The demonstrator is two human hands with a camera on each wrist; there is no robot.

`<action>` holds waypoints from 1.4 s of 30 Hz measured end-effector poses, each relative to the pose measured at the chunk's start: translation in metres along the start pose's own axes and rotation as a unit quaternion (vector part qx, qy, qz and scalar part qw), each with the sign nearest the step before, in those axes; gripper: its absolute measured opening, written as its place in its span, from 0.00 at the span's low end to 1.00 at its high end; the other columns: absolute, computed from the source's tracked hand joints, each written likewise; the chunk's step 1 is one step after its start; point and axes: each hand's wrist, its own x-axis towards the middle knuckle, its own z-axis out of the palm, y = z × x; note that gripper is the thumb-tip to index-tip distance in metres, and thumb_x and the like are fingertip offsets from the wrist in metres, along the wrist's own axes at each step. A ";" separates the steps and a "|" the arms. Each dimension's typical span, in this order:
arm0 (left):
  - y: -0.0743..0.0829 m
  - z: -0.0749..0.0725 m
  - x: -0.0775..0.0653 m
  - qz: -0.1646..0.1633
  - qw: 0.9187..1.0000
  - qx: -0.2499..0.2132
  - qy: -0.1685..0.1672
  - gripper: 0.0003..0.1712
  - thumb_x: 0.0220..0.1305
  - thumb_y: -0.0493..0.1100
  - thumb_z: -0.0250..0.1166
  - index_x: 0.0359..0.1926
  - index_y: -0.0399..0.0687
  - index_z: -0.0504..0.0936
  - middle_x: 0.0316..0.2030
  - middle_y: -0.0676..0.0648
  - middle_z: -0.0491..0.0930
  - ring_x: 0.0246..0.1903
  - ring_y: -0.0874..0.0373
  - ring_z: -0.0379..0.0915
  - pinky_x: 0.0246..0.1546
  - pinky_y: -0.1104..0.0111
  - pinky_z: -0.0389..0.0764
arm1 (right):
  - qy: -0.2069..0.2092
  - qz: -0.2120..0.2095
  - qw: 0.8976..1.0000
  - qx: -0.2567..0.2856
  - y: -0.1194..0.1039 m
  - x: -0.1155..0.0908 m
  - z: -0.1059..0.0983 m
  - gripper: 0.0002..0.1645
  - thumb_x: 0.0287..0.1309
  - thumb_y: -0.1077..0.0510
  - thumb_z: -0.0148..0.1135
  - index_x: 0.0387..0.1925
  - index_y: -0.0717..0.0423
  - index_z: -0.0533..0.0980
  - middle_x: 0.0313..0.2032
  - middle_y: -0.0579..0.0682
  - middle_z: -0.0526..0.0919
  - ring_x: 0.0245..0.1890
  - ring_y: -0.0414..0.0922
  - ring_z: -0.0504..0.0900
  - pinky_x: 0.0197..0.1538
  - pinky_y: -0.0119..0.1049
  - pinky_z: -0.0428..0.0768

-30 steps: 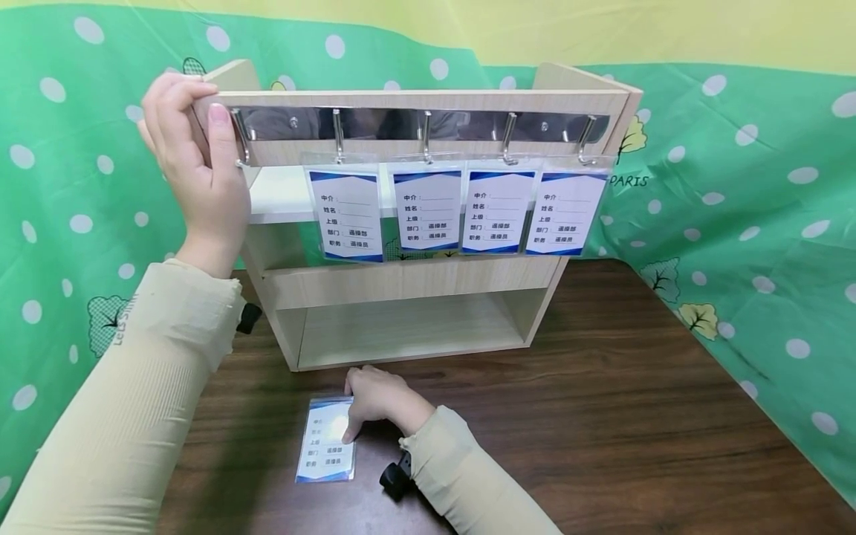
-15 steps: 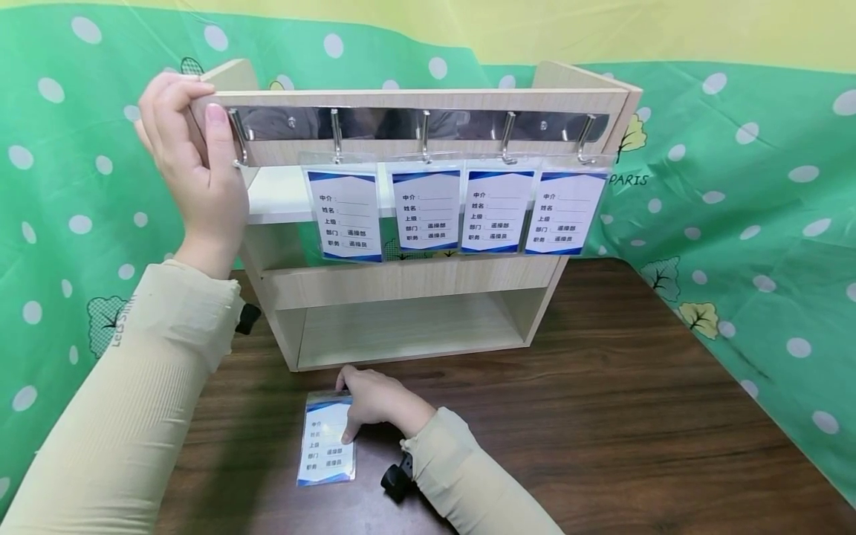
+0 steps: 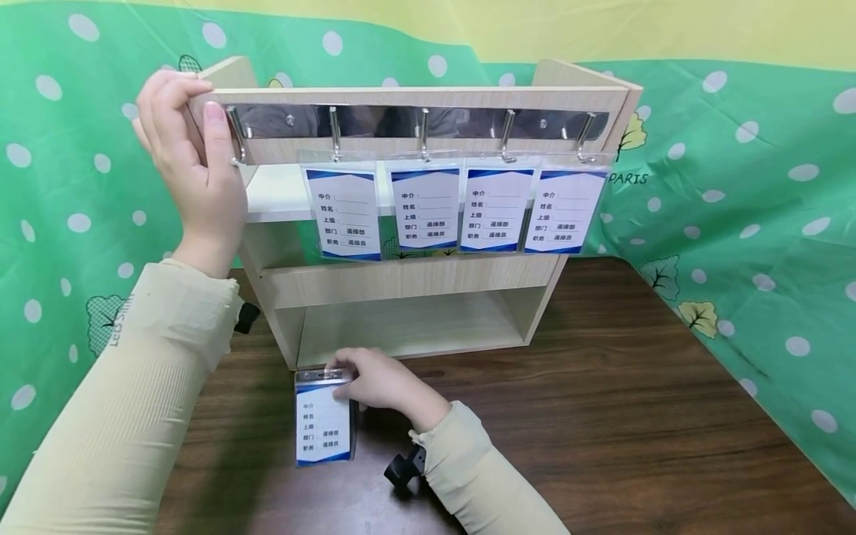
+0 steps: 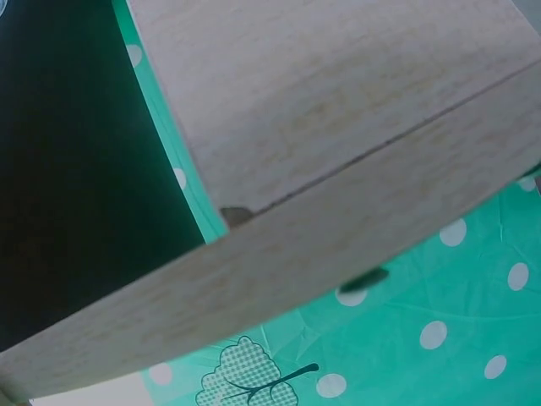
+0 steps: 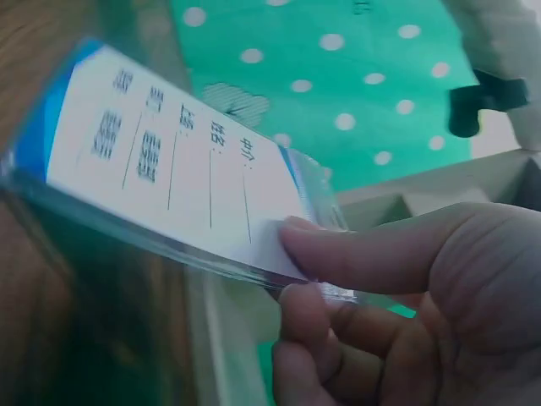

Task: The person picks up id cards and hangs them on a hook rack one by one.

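My right hand point(image 3: 384, 383) pinches a clear-sleeved name badge point(image 3: 322, 427) by its upper right edge, just in front of the shelf's base. In the right wrist view the badge point(image 5: 182, 161) is held between thumb point(image 5: 363, 254) and fingers, its printed side showing. At the upper left corner of a small wooden shelf unit point(image 3: 414, 286), my left hand point(image 3: 194, 167) grips the end of the top board, thumb in front beside the leftmost hook point(image 3: 238, 137). The left wrist view shows only the shelf's boards point(image 4: 321, 127), no hand.
Several similar badges point(image 3: 426, 212) hang from the other hooks on a shiny metal strip point(image 3: 468, 123) along the shelf's top board. The shelf stands on a dark wood table point(image 3: 642, 416). A green dotted cloth point(image 3: 722, 163) hangs behind and to the right.
My right hand has lifted the badge off the table and moved it slightly up toward the shelf. My left hand stays at the shelf's corner.
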 end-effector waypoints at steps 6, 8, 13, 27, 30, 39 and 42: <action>0.004 -0.001 0.000 0.001 1.000 -0.001 0.002 0.13 0.66 0.41 0.50 0.47 0.49 0.78 0.49 0.60 0.69 0.57 0.67 0.63 0.68 0.71 0.49 | 0.035 -0.044 0.998 0.028 -0.007 -0.007 -0.015 0.13 0.63 0.61 0.64 0.48 0.48 0.79 0.29 0.44 0.80 0.15 0.39 0.72 0.21 0.30 0.73; 0.005 -0.001 -0.001 0.000 1.000 0.000 0.001 0.13 0.67 0.41 0.49 0.47 0.49 0.78 0.49 0.60 0.69 0.57 0.67 0.63 0.68 0.71 0.48 | 0.047 -0.058 0.997 0.033 -0.009 -0.010 -0.017 0.13 0.63 0.62 0.64 0.48 0.48 0.80 0.29 0.44 0.79 0.15 0.38 0.72 0.21 0.30 0.73; 0.004 0.000 -0.001 -0.001 1.000 0.002 -0.002 0.13 0.67 0.41 0.49 0.47 0.50 0.78 0.49 0.61 0.69 0.57 0.67 0.63 0.69 0.71 0.48 | 0.070 -0.072 0.994 0.033 -0.016 -0.016 -0.021 0.13 0.63 0.62 0.63 0.49 0.47 0.81 0.31 0.45 0.78 0.21 0.39 0.73 0.24 0.29 0.73; 0.004 0.000 -0.001 0.003 1.000 0.001 -0.003 0.13 0.67 0.41 0.49 0.47 0.49 0.78 0.49 0.62 0.68 0.57 0.67 0.63 0.69 0.70 0.48 | 0.129 -0.122 0.983 0.053 -0.031 -0.028 -0.025 0.17 0.66 0.58 0.61 0.54 0.42 0.82 0.30 0.42 0.81 0.21 0.39 0.72 0.24 0.28 0.69; 0.004 0.000 -0.001 0.004 1.000 0.002 -0.004 0.13 0.67 0.41 0.49 0.47 0.49 0.78 0.49 0.61 0.68 0.57 0.67 0.63 0.69 0.70 0.48 | 0.138 -0.124 0.981 0.063 -0.033 -0.029 -0.024 0.15 0.64 0.58 0.63 0.52 0.45 0.82 0.29 0.43 0.80 0.21 0.39 0.71 0.24 0.27 0.68; 0.003 0.000 -0.001 -0.003 1.000 0.004 -0.003 0.13 0.67 0.42 0.50 0.47 0.50 0.78 0.50 0.60 0.69 0.58 0.67 0.62 0.67 0.71 0.50 | 0.145 -0.134 0.977 0.075 -0.035 -0.028 -0.021 0.15 0.62 0.59 0.65 0.50 0.51 0.82 0.27 0.44 0.78 0.20 0.33 0.68 0.24 0.25 0.67; 0.004 0.000 -0.001 0.001 1.000 0.002 -0.002 0.13 0.67 0.41 0.49 0.47 0.49 0.78 0.49 0.61 0.69 0.57 0.67 0.63 0.68 0.71 0.49 | 0.145 -0.136 0.977 0.077 -0.035 -0.028 -0.021 0.15 0.62 0.59 0.65 0.50 0.51 0.82 0.27 0.43 0.77 0.20 0.33 0.68 0.25 0.25 0.66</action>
